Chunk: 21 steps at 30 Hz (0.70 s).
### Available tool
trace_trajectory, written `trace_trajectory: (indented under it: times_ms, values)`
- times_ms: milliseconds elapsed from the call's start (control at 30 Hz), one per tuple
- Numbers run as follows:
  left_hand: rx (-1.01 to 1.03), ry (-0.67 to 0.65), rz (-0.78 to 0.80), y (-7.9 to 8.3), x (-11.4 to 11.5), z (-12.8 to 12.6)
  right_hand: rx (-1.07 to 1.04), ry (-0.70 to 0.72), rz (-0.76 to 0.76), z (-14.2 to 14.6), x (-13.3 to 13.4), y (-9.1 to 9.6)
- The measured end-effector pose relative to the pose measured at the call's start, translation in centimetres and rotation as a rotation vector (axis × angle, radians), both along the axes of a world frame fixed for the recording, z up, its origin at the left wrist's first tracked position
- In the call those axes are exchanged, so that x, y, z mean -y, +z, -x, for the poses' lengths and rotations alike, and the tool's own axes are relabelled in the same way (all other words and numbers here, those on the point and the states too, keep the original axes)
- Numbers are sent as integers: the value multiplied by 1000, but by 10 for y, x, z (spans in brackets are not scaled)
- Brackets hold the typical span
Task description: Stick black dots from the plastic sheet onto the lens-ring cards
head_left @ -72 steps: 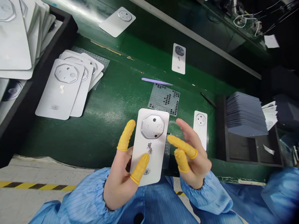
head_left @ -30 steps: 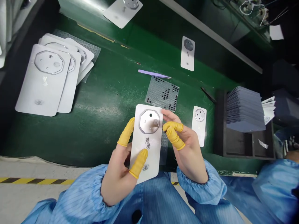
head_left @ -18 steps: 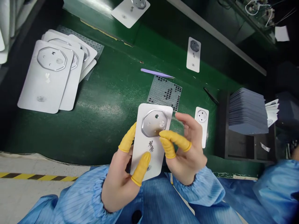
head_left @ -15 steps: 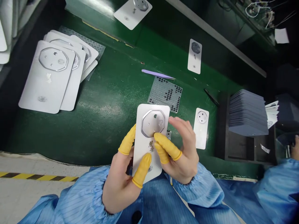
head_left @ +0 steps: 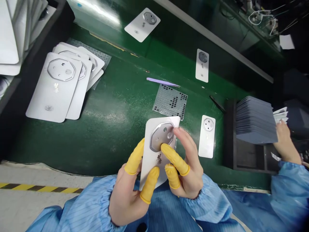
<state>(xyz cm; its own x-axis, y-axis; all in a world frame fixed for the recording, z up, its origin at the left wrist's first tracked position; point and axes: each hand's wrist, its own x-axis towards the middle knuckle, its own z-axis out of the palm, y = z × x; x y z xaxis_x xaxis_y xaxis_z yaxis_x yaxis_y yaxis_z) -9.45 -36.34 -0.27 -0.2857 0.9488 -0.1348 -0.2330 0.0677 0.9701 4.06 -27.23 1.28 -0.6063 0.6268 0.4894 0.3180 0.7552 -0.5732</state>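
A white phone back cover with a raised octagonal camera ring is held tilted in front of me. My left hand grips its left edge, yellow finger cots on the thumb and a finger. Against the lower part of the octagon presses the cotted index finger of my right hand, while a bare finger touches the cover's right edge. The right thumb, also cotted, sits just below the index. Beyond the cover lies a clear bubble-textured sheet dotted with small black round parts, and purple tweezers lie along its far edge.
Several similar covers are stacked at left, near a black rack of covers. Single covers lie right and farther back. A black tray holds a dark grey stack. A co-worker's hand reaches beside it.
The cover has turned, its face angling more toward the right. My right thumb and index have parted slightly. The co-worker's hand has come in to the white pieces behind the grey stack.
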Motion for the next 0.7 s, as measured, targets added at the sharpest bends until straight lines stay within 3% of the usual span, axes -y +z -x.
trace_trajectory:
  times_ms: [133,200,300,433,533,700]
  values:
    - [-51,-26,17,-6,-1,0,130,-43,-48,1,1,-3]
    - [-13,9,60,-6,-2,-1,171,-26,-4,2,0,-6]
    - [168,83,161,5,-8,-4,31,41,213,2,-3,-8]
    - [427,88,255,30,-14,-6,-258,58,518,2,-8,-1]
    - [486,81,316,39,-15,-6,-440,-52,619,4,-11,4]
    - [376,33,273,35,-21,1,-536,-253,824,9,-10,0]
